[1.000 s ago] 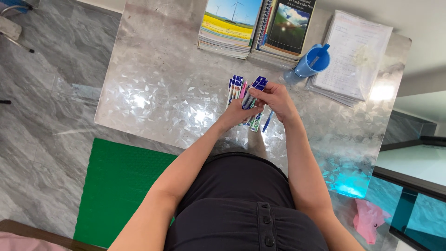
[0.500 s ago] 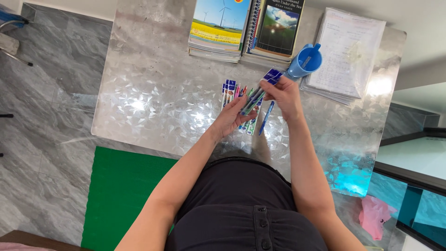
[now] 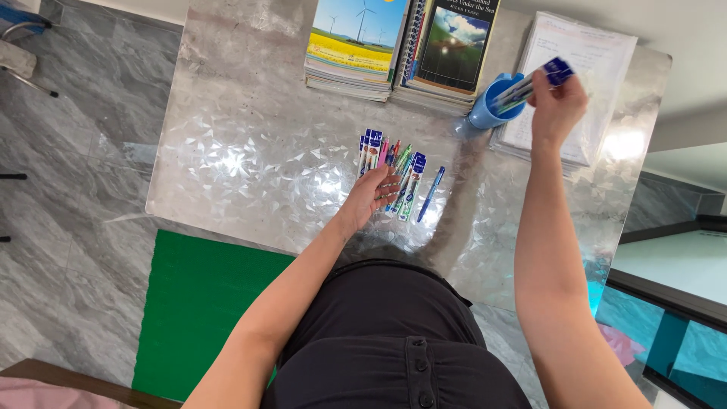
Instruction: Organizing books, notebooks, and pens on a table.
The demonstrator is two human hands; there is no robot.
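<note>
Right hand [image 3: 559, 106] clamped on a pen packet [image 3: 534, 83] over the blue cup [image 3: 492, 106] — left hand [image 3: 372, 193] spread flat.

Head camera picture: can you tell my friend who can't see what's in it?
A person's right hand holds a packaged pen over a blue cup, while the left hand rests on a row of packaged pens on a shiny table.

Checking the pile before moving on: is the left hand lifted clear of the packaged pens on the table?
No: the left hand rests with its fingers on the packaged pens spread on the table.
</note>
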